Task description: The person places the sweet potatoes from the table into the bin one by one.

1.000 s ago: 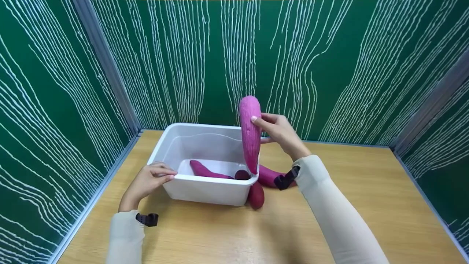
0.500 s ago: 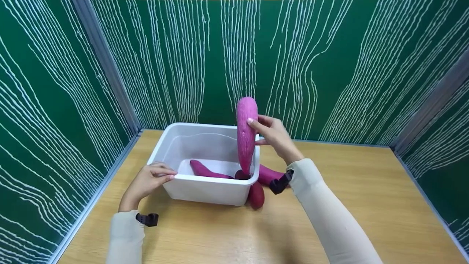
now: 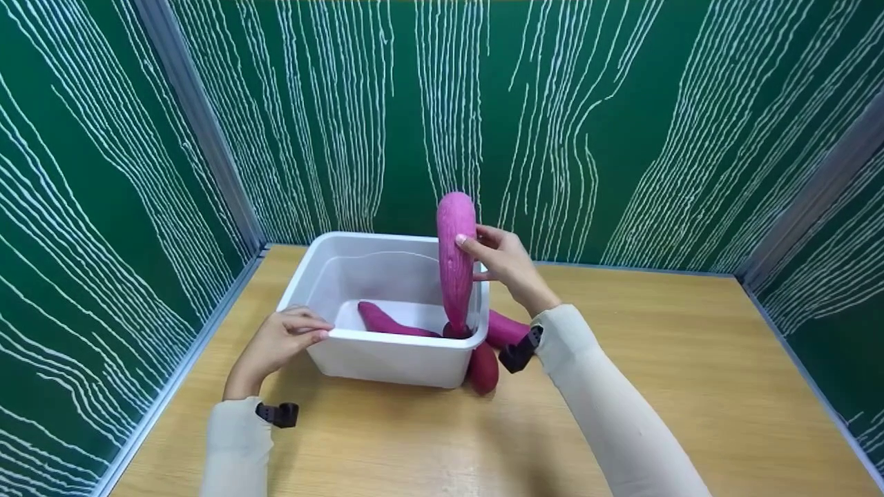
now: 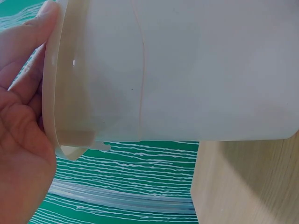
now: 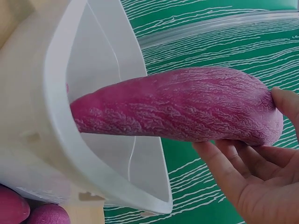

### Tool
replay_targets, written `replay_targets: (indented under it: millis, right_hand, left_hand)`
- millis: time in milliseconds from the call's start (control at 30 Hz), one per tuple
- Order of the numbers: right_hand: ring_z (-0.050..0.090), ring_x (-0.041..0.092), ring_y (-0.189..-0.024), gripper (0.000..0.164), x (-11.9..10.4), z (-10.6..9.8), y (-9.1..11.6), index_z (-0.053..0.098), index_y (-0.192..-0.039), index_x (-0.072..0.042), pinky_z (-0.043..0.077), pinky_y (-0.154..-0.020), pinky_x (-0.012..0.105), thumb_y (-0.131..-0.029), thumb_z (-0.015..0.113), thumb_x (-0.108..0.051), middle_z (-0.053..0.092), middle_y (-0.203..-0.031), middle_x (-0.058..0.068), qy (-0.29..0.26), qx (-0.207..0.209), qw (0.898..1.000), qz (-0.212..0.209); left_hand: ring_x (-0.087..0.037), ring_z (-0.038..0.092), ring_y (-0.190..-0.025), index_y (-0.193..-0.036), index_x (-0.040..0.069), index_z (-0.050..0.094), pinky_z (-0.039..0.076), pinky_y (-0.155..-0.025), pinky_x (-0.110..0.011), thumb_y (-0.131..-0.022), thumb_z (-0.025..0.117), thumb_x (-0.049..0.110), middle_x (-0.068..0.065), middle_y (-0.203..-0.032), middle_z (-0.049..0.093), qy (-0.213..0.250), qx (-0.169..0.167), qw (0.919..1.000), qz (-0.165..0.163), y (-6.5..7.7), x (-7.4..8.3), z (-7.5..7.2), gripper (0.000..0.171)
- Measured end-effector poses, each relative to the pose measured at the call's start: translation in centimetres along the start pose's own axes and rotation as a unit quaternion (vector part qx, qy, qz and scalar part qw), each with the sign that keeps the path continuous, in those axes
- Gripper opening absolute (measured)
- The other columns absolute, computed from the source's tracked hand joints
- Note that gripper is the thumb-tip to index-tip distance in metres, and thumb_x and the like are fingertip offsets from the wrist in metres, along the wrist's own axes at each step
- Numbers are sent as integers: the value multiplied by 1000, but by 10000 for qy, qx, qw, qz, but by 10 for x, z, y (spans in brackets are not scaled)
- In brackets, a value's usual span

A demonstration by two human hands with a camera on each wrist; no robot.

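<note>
My right hand (image 3: 507, 266) pinches a long pink sweet potato (image 3: 456, 262) between thumb and fingers, near its thick upper end. The sweet potato stands nearly upright, its tapered tip down inside the right end of a white plastic bin (image 3: 394, 360). In the right wrist view the tip passes behind the bin's rim (image 5: 58, 93). My left hand (image 3: 280, 342) grips the bin's near rim at the left corner. Inside the bin lie a purple sweet potato (image 3: 387, 322) and a darker one (image 3: 450, 334), largely hidden behind the held one and the near wall.
Against the bin's right side, a dark red sweet potato (image 3: 483, 369) lies on the wooden table (image 3: 663, 373). Another purple one (image 3: 506, 330) is behind it, partly covered by the right wrist camera (image 3: 519, 351). Green panels with white wavy lines (image 3: 525, 124) enclose the table.
My right hand has moved left and down with the pink sweet potato, from over the bin's right rim to inside it. The left hand has stayed on the rim.
</note>
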State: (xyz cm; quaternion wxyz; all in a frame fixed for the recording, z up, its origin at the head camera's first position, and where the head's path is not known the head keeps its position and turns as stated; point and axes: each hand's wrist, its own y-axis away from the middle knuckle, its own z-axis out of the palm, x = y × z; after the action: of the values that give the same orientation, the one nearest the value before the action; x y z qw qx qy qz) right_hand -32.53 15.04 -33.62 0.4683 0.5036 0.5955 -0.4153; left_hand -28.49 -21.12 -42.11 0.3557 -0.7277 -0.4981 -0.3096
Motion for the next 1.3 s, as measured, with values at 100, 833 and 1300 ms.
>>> replay_targets:
  millis: [100, 833, 1300]
  right_hand:
    - [59, 27, -115, 66, 1, 2, 0, 41, -144, -8, 57, -82, 41, -91, 64, -40, 57, -130, 13, 30, 9, 10000, 54]
    - [61, 26, -107, 60, 15, 20, -3, 43, -144, -12, 58, -78, 38, -92, 64, -35, 60, -123, 13, 158, 14, 9995, 268]
    - [64, 24, -101, 45, 17, 20, 0, 51, -136, -7, 57, -82, 38, -94, 61, -19, 61, -122, 17, 226, -112, 9994, 234]
  left_hand:
    - [-18, 54, -99, -95, 2, 76, 48, -79, -16, -82, 75, 12, -13, -103, 67, 49, 36, 10000, 63, 0, 1, 0, 16]
    - [-20, 54, -100, -96, 7, 77, 47, -84, -17, -83, 75, 17, -10, -102, 67, 66, -70, 9999, -27, 0, -1, -1, 17]
    - [-17, 53, -97, -96, 8, 77, 47, -81, -18, -83, 75, 16, -8, -98, 66, 39, -49, 10000, 20, 0, 0, 0, 16]
